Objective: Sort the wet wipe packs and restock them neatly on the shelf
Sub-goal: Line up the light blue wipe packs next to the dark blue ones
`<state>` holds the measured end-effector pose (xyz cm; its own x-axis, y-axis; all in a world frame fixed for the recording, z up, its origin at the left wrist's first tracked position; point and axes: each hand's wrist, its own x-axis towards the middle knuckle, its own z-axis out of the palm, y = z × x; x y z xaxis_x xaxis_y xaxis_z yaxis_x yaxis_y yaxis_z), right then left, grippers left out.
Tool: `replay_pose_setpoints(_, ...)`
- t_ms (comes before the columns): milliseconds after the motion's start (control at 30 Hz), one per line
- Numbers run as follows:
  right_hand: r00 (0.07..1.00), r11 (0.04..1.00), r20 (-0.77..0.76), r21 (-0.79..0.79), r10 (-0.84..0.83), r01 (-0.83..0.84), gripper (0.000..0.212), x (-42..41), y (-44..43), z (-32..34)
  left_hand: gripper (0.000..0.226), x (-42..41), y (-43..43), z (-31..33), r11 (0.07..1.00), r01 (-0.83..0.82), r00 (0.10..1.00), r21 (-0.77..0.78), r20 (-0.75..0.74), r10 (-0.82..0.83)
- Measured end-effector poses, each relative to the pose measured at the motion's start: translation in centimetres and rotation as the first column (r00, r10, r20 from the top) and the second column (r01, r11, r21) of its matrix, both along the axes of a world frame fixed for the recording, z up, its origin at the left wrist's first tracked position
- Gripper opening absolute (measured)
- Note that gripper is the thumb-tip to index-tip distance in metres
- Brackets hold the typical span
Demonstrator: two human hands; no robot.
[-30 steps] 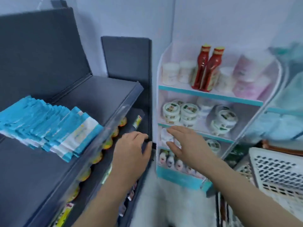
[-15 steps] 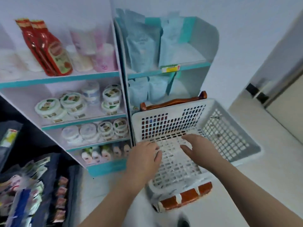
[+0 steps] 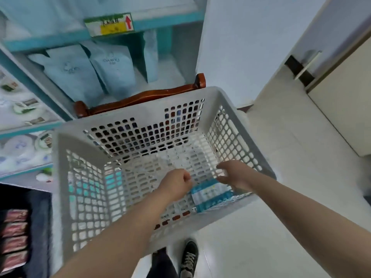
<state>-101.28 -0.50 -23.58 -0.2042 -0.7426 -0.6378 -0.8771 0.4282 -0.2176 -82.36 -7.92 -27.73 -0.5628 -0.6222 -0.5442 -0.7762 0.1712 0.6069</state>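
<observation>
A big white basket full of little holes sits on a brown wooden chair. Both arms reach down into it from 6 o'clock.

The wet wipe packs are blue and white. They lie flat in the bottom of the basket, in the corner at 5 o'clock, close to the near wall.

The left hand is just beside the packs, at their 9 o'clock side. Its fingers are curled in tight. I cannot tell if they pinch the edge of a pack or hold nothing.

The right hand is at the packs' 1 o'clock side. Its thumb and fingers are spread apart, like an open mouth, right over the far edge of the packs. I cannot tell if the fingertips touch them.

Behind the basket, at 12 o'clock, stands a white and teal shelf with light blue bags standing up on it. A yellow tag with a red arrow is stuck on its front edge. At 9 o'clock there are round white tubs, blurry. At 6 o'clock a black shoe stands on the pale floor.
</observation>
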Motion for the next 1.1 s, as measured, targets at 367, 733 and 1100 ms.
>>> replay_pose_setpoints(367,0.998,0.994,0.059,0.103,-0.036,0.030,0.051,-4.3,-3.3,-6.0,0.025,-5.5,0.2,-9.3,0.978,0.186,0.973,0.091,0.119,-0.196)
replay_pose_setpoints(733,0.992,0.981,0.107,0.178,0.059,-0.078,0.047,-3.0,-4.2,-7.3,0.006,-1.3,-3.9,-8.9,0.997,0.004,0.994,0.075,0.108,-0.012)
replay_pose_setpoints(1100,0.945,0.898,0.075,0.296,0.318,-0.326,0.052,-0.3,-4.9,-10.5,0.038,3.2,-5.1,-10.6,0.937,-0.281,0.960,0.206,0.064,0.274)
